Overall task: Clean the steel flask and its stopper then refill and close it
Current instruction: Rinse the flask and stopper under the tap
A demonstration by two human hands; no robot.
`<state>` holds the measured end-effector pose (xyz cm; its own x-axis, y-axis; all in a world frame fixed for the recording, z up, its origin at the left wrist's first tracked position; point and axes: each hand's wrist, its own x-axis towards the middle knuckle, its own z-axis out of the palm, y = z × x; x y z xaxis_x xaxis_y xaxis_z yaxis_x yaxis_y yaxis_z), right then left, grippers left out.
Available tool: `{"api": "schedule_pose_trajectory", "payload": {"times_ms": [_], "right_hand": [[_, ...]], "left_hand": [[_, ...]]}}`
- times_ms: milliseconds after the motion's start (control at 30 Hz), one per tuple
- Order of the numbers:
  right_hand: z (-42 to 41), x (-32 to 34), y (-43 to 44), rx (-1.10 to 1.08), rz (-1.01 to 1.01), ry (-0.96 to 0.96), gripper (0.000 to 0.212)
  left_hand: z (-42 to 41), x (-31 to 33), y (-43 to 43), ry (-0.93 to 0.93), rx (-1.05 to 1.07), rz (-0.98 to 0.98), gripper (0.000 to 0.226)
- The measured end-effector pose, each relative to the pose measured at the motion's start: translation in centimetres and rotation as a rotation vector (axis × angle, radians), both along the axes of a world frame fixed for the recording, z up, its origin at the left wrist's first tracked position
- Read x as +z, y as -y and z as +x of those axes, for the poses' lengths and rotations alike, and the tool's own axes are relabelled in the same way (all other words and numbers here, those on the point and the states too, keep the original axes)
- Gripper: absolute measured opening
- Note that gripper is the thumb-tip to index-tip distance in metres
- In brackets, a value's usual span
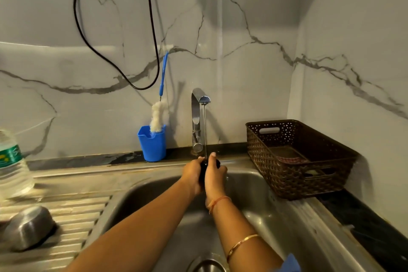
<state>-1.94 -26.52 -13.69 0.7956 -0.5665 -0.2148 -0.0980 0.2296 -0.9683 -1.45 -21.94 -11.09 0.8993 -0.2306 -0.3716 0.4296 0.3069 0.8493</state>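
Over the steel sink, my left hand and my right hand hold a small black thing, seemingly the flask's stopper, between them. It sits under a thin stream of water running from the tap. Most of the stopper is hidden by my fingers. A steel flask lies on its side on the ribbed drainboard at the lower left. At the bottom edge a round steel rim shows in the sink; I cannot tell what it is.
A blue cup with a blue-handled bottle brush stands behind the sink, left of the tap. A brown woven basket sits on the right counter. A clear plastic water bottle stands at the far left. A black cable hangs on the wall.
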Motion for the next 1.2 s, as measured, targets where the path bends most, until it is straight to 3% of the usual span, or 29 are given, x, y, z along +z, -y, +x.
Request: {"api": "schedule_pose_trajectory", "payload": {"times_ms": [133, 233, 333, 533, 633, 700, 833, 933, 1100, 1200], "right_hand": [[-0.6, -0.3, -1.5, 0.073, -0.41, -0.012, 0.049], [-0.7, 0.2, -1.6, 0.095, -0.431, 0.053, 0.05], [-1.1, 0.1, -0.9, 0.082, -0.506, 0.021, 0.053], [-1.2, -0.5, -0.7, 0.04, -0.564, -0.022, 0.051], [-0.7, -0.8, -0.5, 0.082, -0.568, 0.031, 0.062], [-0.5, -1.0, -0.4, 0.125, -0.453, 0.1, 0.063], [-0.5, -0.6, 0.2, 0.151, 0.155, 0.214, 0.045], [-0.6, -0.4, 0.6, 0.18, 0.404, 0.219, 0.033], [-1.6, 0.6, 1.0, 0.222, 0.622, 0.271, 0.02], [-1.9, 1.2, 0.8, 0.248, 0.707, 0.289, 0.019]], "left_hand": [[0.4, -0.6, -1.0, -0.088, 0.078, -0.059, 0.03], [0.2, -0.4, -1.4, -0.084, 0.017, -0.111, 0.037], [0.3, -0.1, -1.3, -0.036, -0.053, -0.038, 0.051], [0.7, -0.3, -1.1, 0.178, -0.118, 0.188, 0.035], [1.1, -0.5, -1.6, 0.143, -0.083, 0.125, 0.034], [1.3, -0.6, -2.0, 0.146, -0.05, 0.085, 0.029], [1.1, -0.7, -2.6, 0.227, -0.051, 0.011, 0.025], [1.2, -0.9, -2.7, 0.31, -0.06, 0.078, 0.029], [1.1, -1.5, -3.1, 0.47, -0.094, 0.242, 0.031], [1.1, -2.2, -3.3, 0.691, -0.06, 0.4, 0.056]]}}
